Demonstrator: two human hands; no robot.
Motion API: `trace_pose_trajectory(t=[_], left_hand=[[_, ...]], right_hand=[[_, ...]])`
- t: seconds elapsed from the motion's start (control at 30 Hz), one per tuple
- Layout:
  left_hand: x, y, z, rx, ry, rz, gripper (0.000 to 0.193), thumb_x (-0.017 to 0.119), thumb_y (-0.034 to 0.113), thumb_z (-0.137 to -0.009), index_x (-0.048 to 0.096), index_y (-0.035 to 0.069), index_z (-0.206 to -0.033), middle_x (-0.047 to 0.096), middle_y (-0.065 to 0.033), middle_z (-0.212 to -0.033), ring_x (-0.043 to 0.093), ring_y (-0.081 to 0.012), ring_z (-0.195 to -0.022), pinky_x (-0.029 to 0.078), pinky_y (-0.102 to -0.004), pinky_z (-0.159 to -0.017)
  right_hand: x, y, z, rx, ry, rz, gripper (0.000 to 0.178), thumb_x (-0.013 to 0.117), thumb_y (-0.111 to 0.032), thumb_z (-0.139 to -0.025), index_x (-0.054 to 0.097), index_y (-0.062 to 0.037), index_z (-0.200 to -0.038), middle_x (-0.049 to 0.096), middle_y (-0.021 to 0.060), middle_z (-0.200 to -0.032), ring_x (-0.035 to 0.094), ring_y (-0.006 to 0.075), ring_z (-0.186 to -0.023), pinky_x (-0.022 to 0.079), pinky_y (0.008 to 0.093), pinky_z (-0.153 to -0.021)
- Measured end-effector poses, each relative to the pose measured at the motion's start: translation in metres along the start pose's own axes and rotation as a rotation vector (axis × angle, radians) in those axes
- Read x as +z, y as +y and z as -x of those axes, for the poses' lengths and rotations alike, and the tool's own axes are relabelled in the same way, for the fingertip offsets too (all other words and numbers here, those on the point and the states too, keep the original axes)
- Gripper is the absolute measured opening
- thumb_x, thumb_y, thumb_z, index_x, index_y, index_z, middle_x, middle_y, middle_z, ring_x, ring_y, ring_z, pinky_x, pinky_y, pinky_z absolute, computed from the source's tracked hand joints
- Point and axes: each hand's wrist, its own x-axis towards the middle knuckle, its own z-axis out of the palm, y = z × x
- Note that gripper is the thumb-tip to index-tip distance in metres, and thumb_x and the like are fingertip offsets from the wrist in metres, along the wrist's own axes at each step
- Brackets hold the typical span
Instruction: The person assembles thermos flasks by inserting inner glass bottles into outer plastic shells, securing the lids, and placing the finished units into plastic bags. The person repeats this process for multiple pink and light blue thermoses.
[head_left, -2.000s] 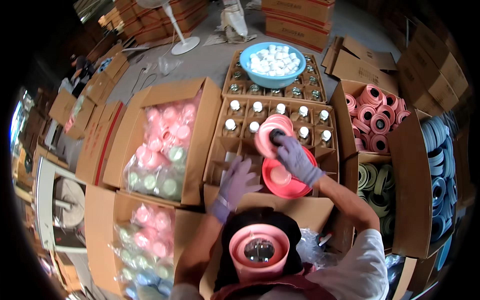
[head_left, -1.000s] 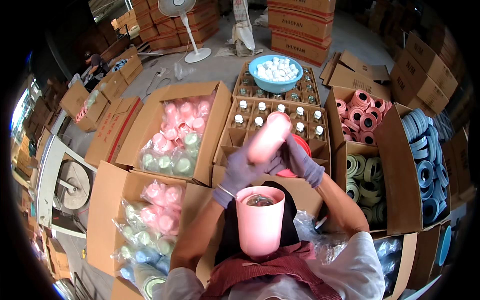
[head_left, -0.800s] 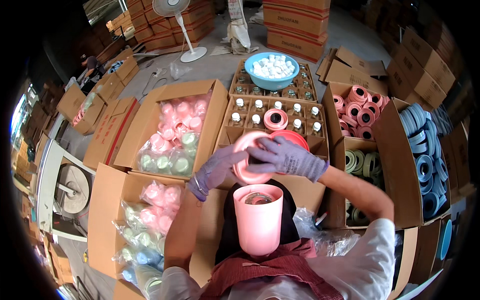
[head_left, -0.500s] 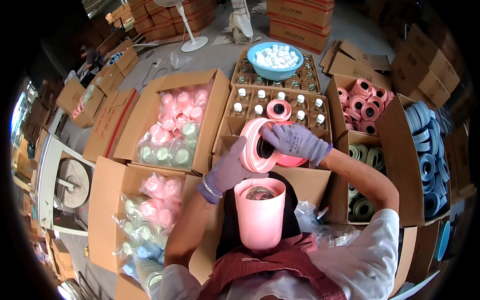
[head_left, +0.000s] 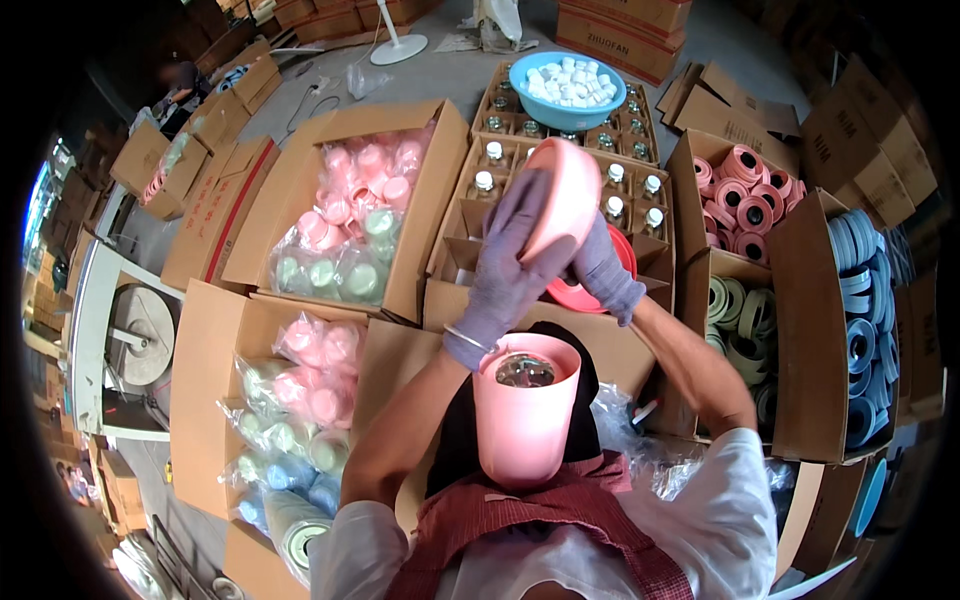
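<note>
A pink ring-shaped collar [head_left: 567,195] is raised in front of me, tilted nearly on edge. My left hand [head_left: 508,265], in a grey-purple glove, grips its left and lower side. Gloved in the same way, my right hand [head_left: 605,275] is closed behind its lower right; the fingertips are hidden. Below the hands, a pink thermos-like body [head_left: 527,430] stands upright against my lap, with a shiny glass liner [head_left: 526,370] in its mouth. A brighter red-pink round part [head_left: 622,250] lies on the bottle carton, partly covered by my right hand.
A divided carton [head_left: 465,225] of white-capped bottles lies ahead, with a blue basin [head_left: 525,92] of white caps beyond. Cartons of bagged pink and green cups [head_left: 375,190] stand left. To the right are cartons of pink rings [head_left: 752,212], green rings [head_left: 740,305] and blue rings [head_left: 860,335].
The pink collar has been lifted and turned from showing its black centre to showing its smooth outer side. Both hands have moved up and away with it; the view has shifted slightly.
</note>
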Motion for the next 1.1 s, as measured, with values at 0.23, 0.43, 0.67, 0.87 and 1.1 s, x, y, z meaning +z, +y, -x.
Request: trace_pose_trajectory(t=[0.23, 0.43, 0.67, 0.87, 1.1], left_hand=[[-0.039, 0.013, -0.011, 0.677, -0.541, -0.402, 0.068, 0.074, 0.046, -0.078, 0.057, 0.009, -0.133, 0.051, -0.0134, -0.139, 0.050, -0.0364, -0.124, 0.042, -0.0492, -0.104], [-0.048, -0.009, 0.023, -0.182, -0.225, 0.024, 0.056, 0.050, 0.039, -0.102, 0.043, -0.003, -0.139, 0.055, -0.0121, -0.131, 0.059, -0.0184, -0.112, 0.050, -0.0313, -0.093], [-0.019, 0.015, 0.027, -0.087, -0.043, 0.074, 0.046, 0.063, 0.030, -0.093, 0.057, 0.002, -0.129, 0.056, -0.0153, -0.130, 0.056, -0.0240, -0.113, 0.048, -0.0370, -0.093], [-0.053, -0.016, 0.015, 0.538, -0.516, -0.354, 0.066, 0.076, 0.051, -0.072, 0.066, 0.011, -0.124, 0.056, -0.0163, -0.134, 0.050, -0.0383, -0.125, 0.040, -0.0490, -0.104], [-0.088, -0.054, 0.059, 0.087, -0.781, -0.042, 0.068, 0.073, 0.052, -0.077, 0.063, 0.006, -0.127, 0.061, -0.0143, -0.128, 0.056, -0.0352, -0.121, 0.041, -0.0441, -0.106]], right_hand=[[-0.006, 0.020, 0.037, -0.549, -0.083, 0.034, 0.036, 0.057, -0.016, -0.095, 0.050, -0.0051, -0.128, 0.066, 0.0055, -0.103, 0.066, 0.0189, -0.082, 0.055, 0.0304, -0.069], [0.004, -0.030, 0.029, -0.817, 0.081, 0.957, 0.056, 0.064, -0.045, -0.088, 0.051, -0.0096, -0.129, 0.053, 0.0192, -0.108, 0.061, 0.0310, -0.083, 0.052, 0.0411, -0.073], [0.038, -0.005, 0.027, -0.117, 0.104, -0.081, 0.048, 0.065, -0.037, -0.091, 0.051, -0.0026, -0.121, 0.063, 0.0133, -0.083, 0.061, 0.0279, -0.060, 0.049, 0.0368, -0.049], [0.012, 0.051, 0.068, 0.340, -0.259, -0.923, 0.030, 0.064, -0.021, -0.093, 0.060, -0.0097, -0.121, 0.066, 0.0038, -0.104, 0.066, 0.0147, -0.090, 0.054, 0.0269, -0.077], [0.010, 0.054, 0.100, 0.170, -0.016, -0.392, 0.040, 0.043, -0.031, -0.101, 0.060, -0.0011, -0.122, 0.061, 0.0109, -0.123, 0.057, 0.0192, -0.116, 0.044, 0.0346, -0.103]])
